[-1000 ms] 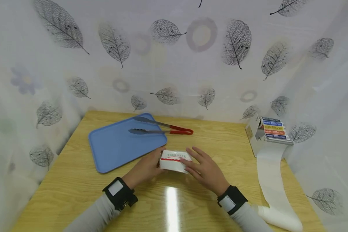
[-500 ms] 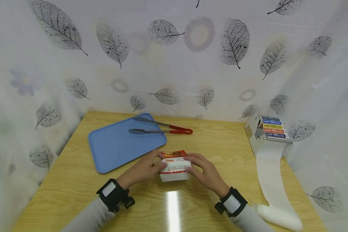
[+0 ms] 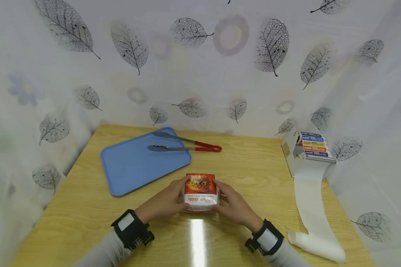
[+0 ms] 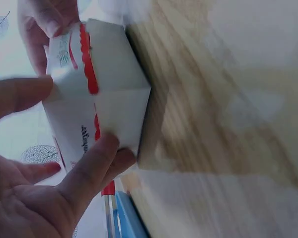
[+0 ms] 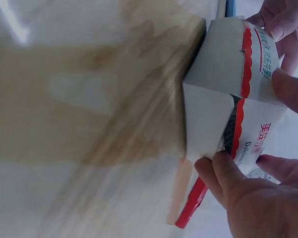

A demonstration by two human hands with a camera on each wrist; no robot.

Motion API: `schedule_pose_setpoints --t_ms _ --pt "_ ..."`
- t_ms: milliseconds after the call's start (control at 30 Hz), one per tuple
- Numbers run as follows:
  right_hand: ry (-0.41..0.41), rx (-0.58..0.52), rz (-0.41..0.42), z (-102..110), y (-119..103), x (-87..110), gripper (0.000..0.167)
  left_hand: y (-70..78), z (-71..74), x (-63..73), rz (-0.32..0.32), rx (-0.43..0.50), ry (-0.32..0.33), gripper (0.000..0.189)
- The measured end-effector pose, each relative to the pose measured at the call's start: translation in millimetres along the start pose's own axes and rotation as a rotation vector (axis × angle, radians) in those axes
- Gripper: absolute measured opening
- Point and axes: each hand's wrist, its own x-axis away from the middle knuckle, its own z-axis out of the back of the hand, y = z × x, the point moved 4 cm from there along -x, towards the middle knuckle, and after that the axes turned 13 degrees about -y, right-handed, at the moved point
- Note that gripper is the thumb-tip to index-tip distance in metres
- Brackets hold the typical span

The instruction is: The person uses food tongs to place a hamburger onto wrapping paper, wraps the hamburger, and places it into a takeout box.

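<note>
A: What are the hands doing with the small box (image 3: 200, 192)?

B: Both have it. The left hand (image 3: 163, 202) curls its fingers (image 4: 92, 166) round the left side, thumb on top; the right hand (image 3: 234, 205) pinches the right side the same way. Each grip is closed on the carton, which stands on the bench (image 3: 254, 174) just in front of the person, near the middle.

A: And compared with a second ago?

B: Then the white face with the red wavy line was up and the right hand lay flatter, fingers spread over it. Half a second ago it was tipping. Now the red printed face is on top, and the hands have come a little nearer the body.

A: How much room is there around it?

B: The blue tray (image 3: 133, 167) sits to the far left, its near edge just beyond the left hand, with the red-handled tongs (image 3: 187, 145) lying across its far corner. The dispenser (image 3: 304, 150) and its white paper strip (image 3: 312, 207) run down the right edge, well apart from the box. Between these lies bare wood on the near side and to the right.
</note>
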Motion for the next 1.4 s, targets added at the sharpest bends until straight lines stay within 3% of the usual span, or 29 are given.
schedule_pose_setpoints --t_ms 167,367,733,967,1400 --pt "-0.023 0.019 -0.063 1.7 -3.7 2.6 0.083 1.0 -0.2 0.1 -0.045 0.033 -0.031 0.084" --pt "-0.050 0.079 -0.158 4.5 -15.1 4.3 0.088 10.1 -4.7 1.2 -0.069 0.012 0.005 0.078" --pt "-0.003 0.040 -0.104 -2.8 -12.8 6.9 0.085 3.7 -7.1 1.8 -0.035 -0.058 -0.013 0.078" --pt "0.002 0.051 -0.026 -4.3 -4.8 8.0 0.078 1.4 -6.0 5.5 -0.031 -0.035 -0.014 0.078" --pt "0.007 0.022 -0.019 -9.4 -1.2 8.3 0.077 0.9 -8.4 6.8 -0.037 -0.036 -0.010 0.078"
